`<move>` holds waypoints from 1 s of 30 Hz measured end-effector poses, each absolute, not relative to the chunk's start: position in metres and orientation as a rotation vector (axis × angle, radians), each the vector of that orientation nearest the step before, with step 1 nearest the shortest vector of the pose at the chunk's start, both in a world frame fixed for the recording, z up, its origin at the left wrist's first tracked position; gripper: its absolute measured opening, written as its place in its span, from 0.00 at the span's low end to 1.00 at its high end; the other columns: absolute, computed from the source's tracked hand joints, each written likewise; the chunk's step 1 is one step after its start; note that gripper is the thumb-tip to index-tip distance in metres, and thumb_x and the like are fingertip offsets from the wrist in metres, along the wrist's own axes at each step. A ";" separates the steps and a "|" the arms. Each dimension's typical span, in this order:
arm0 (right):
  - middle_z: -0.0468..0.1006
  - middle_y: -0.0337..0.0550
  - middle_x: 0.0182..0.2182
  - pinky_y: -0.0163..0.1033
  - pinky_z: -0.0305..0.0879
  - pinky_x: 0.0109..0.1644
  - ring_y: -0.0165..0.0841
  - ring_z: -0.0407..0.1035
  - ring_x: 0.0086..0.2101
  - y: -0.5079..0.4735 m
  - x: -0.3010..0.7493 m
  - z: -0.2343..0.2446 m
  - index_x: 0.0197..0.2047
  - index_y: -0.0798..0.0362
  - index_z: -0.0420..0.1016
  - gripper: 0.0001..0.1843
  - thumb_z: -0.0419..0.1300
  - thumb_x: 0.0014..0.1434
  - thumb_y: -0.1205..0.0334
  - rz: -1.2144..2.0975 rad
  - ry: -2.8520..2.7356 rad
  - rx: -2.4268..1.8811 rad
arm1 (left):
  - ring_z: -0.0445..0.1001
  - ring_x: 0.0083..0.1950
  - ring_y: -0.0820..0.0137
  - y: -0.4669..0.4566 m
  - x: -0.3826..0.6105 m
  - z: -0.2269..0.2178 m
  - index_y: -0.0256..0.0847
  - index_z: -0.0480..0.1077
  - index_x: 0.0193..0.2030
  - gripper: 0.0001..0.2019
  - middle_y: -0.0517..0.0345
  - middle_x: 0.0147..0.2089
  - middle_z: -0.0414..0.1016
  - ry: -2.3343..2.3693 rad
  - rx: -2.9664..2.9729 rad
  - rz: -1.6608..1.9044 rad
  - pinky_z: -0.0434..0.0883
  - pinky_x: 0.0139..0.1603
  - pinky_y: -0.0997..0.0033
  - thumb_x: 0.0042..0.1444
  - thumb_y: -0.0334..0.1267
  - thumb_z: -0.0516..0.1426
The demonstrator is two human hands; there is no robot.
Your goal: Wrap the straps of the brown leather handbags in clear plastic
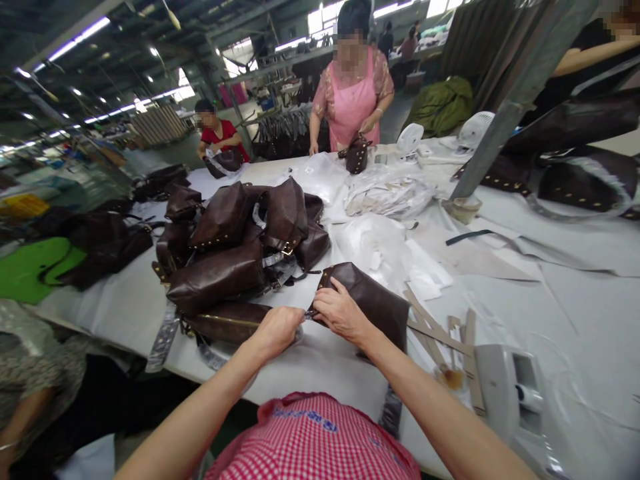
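A dark brown leather bag (pixel 373 293) with brass studs along one end lies on the white table in front of me. My right hand (pixel 343 310) is closed over the bag's studded left end, thumb and fingers pressed on the leather. Just left of it, my left hand (pixel 280 328) is a fist around a strap (pixel 308 315) that runs to the bag's end. Clear plastic wrap shows below that fist, and most of the strap is hidden by the fingers. Touching distance from my left hand lies a zipped brown bag (pixel 225 321) at the foot of a pile.
Several brown bags (pixel 215 280) are heaped left of centre. Plastic sheets (pixel 380 250) lie behind my bag. On the right are card strips (pixel 470 353), a white device (pixel 515 387) and a slanting metal post (pixel 515 100). Across the table a person in a pink apron (pixel 354 100) handles a small bag.
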State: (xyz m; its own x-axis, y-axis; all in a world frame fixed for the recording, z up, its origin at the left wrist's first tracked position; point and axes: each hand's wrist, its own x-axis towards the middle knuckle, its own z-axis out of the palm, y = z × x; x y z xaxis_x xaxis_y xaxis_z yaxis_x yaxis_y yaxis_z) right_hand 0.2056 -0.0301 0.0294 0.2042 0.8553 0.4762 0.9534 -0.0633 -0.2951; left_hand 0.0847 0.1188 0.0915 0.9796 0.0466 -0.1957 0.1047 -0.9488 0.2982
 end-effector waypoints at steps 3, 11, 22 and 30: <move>0.76 0.43 0.37 0.55 0.44 0.65 0.37 0.67 0.45 -0.027 0.207 0.027 0.35 0.53 0.70 0.09 0.56 0.63 0.57 -0.245 -1.683 -1.943 | 0.70 0.29 0.63 0.115 0.092 0.087 0.41 0.67 0.24 0.09 0.57 0.20 0.63 0.183 2.707 -0.168 0.66 0.39 0.68 0.55 0.30 0.54; 0.75 0.45 0.35 0.53 0.50 0.63 0.37 0.68 0.42 -0.019 0.213 0.019 0.33 0.54 0.70 0.11 0.58 0.60 0.55 -0.256 -1.777 -1.959 | 0.72 0.36 0.58 0.124 0.100 0.083 0.40 0.68 0.52 0.23 0.61 0.23 0.64 0.174 2.449 -0.164 0.65 0.49 0.65 0.47 0.29 0.61; 0.73 0.42 0.32 0.56 0.44 0.64 0.38 0.65 0.42 -0.019 0.203 0.025 0.39 0.50 0.74 0.08 0.58 0.60 0.57 -0.307 -1.722 -2.031 | 0.69 0.33 0.67 0.128 0.112 0.099 0.36 0.42 0.71 0.55 0.65 0.28 0.70 0.335 1.904 -0.354 0.65 0.39 0.70 0.37 0.31 0.67; 0.71 0.42 0.33 0.54 0.42 0.66 0.37 0.63 0.43 -0.030 0.202 0.027 0.35 0.49 0.74 0.07 0.55 0.60 0.63 -0.322 -1.655 -1.992 | 0.73 0.42 0.66 0.134 0.034 0.074 0.33 0.74 0.44 0.20 0.46 0.43 0.77 0.393 1.578 -0.455 0.66 0.42 0.72 0.52 0.49 0.61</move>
State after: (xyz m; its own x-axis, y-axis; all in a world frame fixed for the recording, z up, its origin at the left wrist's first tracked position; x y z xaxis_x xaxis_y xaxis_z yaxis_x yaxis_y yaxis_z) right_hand 0.2020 -0.0300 0.0271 0.2232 0.8385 0.4970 0.9638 -0.1134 -0.2414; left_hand 0.0337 0.1337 0.0741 0.8583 -0.0241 -0.5126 0.5107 -0.0572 0.8579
